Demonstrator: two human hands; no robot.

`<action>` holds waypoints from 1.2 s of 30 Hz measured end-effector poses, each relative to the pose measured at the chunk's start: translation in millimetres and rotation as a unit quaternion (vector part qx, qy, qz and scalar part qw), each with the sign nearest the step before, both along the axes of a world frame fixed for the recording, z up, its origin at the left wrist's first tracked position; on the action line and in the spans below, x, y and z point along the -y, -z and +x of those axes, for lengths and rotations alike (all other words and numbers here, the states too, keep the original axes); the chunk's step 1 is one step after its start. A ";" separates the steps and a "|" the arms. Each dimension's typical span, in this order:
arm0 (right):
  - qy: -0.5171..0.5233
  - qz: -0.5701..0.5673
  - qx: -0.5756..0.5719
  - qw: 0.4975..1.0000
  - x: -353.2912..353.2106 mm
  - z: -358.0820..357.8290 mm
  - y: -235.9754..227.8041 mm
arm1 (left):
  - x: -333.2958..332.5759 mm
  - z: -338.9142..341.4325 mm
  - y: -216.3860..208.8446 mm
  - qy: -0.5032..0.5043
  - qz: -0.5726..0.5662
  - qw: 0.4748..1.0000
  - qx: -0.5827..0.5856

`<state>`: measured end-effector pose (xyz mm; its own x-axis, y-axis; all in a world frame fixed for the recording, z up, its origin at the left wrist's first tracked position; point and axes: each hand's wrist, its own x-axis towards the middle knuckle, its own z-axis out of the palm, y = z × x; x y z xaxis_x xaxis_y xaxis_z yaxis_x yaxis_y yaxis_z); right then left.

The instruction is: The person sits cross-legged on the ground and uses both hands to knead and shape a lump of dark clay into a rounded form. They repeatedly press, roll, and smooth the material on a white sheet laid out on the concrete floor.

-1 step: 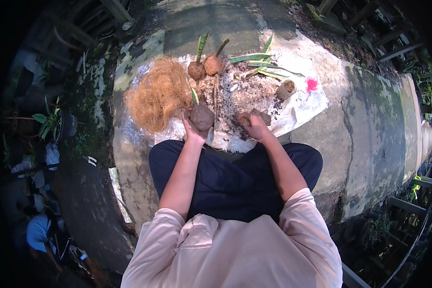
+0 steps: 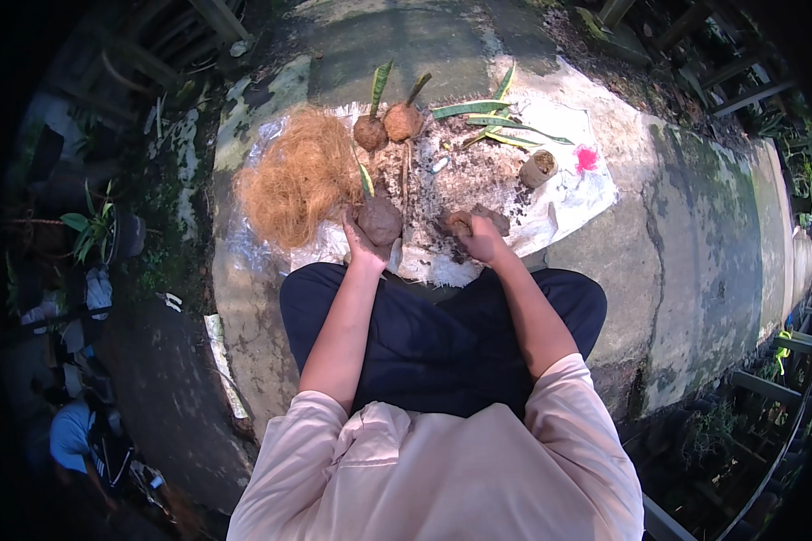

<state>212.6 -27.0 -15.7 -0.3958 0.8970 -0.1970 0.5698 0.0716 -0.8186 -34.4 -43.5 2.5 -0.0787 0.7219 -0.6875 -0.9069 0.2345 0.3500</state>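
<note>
My left hand [image 2: 363, 249] cups a round ball of dark mud [image 2: 380, 222] from its left and lower side. A short yellow-edged leaf cutting [image 2: 366, 179] stands up from the ball's far side. Over to the right, my right hand [image 2: 480, 240] is closed with curled fingers at a lump of wet brown mud [image 2: 493, 216]; the fingertips are partly hidden. Beyond the left hand are two fibre-wrapped balls, a darker one [image 2: 370, 133] and a lighter one [image 2: 402, 123], each with an upright leaf. A loose heap of brown coconut fibre [image 2: 296, 178] lies left of the mud ball.
A soil-strewn white sack [image 2: 564, 203] is spread on the concrete. On it lie several cut snake plant leaves [image 2: 491, 119], a small pot-like container [image 2: 538, 169] and a thin stick [image 2: 405, 176]. A potted plant [image 2: 108, 230] and another person [image 2: 79, 437] are at the left.
</note>
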 end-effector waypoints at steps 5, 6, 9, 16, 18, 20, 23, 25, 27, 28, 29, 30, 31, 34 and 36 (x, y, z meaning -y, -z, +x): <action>0.000 -0.056 -0.016 0.998 -9.3 -0.3 4.7 | -4.8 -1.2 1.7 -0.007 0.012 1.000 0.015; -0.002 -0.064 -0.005 0.998 -14.2 -0.9 5.2 | -7.6 -1.9 2.6 -0.005 0.017 1.000 0.014; 0.002 -0.064 0.004 0.998 -13.2 -3.2 -0.7 | -6.9 -4.0 5.5 -0.005 0.021 1.000 0.012; 0.075 0.004 0.042 0.996 -19.7 10.1 -14.9 | -10.4 -2.8 8.6 0.003 0.040 0.999 0.019; 0.062 0.044 0.061 0.995 -23.0 13.5 -35.4 | -10.1 -8.1 17.1 0.006 0.055 0.998 0.036; 0.109 0.058 0.075 0.990 -24.5 13.7 -52.4 | -11.1 -10.1 20.9 0.013 0.057 0.996 0.061; 0.111 0.070 0.128 0.983 -29.6 29.3 -52.8 | -13.1 -1.9 10.5 -0.005 0.021 0.999 0.034; 0.103 0.068 0.098 0.988 -31.1 33.5 -41.1 | -13.6 3.9 -4.1 -0.009 0.012 1.000 0.027; 0.111 0.034 0.074 0.990 -31.5 27.6 -37.2 | -15.1 6.6 -10.6 -0.011 0.005 1.000 0.023; 0.123 0.040 0.055 0.990 -31.7 25.3 -33.0 | -15.5 6.2 -10.8 -0.011 0.002 1.000 0.022; 0.134 0.046 0.036 0.989 -32.2 22.8 -28.7 | -16.0 6.0 -10.8 -0.011 0.000 1.000 0.022; 0.145 0.051 0.017 0.988 -33.2 21.6 -25.0 | -16.9 6.0 -10.1 -0.012 0.009 1.000 0.027; 0.161 0.026 0.004 0.987 -34.8 19.4 -26.3 | -17.5 5.4 -8.6 -0.014 0.017 0.999 0.031; 0.198 -0.026 -0.067 0.978 -37.3 15.2 -27.9 | -16.3 4.7 -10.0 -0.013 0.016 0.999 0.025; 0.215 -0.035 -0.079 0.973 -34.0 12.8 -24.7 | -17.1 6.7 -15.8 -0.013 0.010 1.000 0.023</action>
<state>225.5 6.9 9.0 -0.0166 0.9729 -0.2307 0.4005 -0.2050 -0.8931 -27.7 -26.4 18.3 -0.0661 0.7337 -0.6762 -0.9278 0.2041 0.3122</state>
